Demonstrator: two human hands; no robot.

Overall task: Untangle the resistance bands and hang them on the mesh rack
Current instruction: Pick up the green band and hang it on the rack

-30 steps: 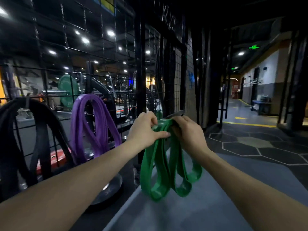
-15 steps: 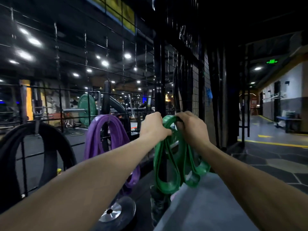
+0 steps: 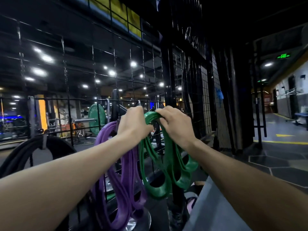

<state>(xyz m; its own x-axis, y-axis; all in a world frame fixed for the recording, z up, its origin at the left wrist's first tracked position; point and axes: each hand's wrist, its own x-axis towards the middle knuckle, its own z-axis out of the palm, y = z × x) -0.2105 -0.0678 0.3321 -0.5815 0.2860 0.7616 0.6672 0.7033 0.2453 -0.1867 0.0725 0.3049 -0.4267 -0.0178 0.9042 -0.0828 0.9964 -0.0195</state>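
A green resistance band, folded into several loops, hangs down from both my hands in front of the black mesh rack. My left hand grips the top of the loops on the left. My right hand grips the same bunch on the right, fingers curled over it. The band's top is close to a metal hook on the rack's horizontal bar; I cannot tell whether it touches. A purple band hangs on the rack just to the left, and a black band hangs further left.
A black upright post stands right behind the green band. Weight plates lie on the floor under the bands. A grey mat is at the lower right, and a corridor with yellow floor lines opens to the right.
Both hands have lifted the green band higher and closer to the rack's bar. The view has shifted left and up, bringing the purple band beside the green one.
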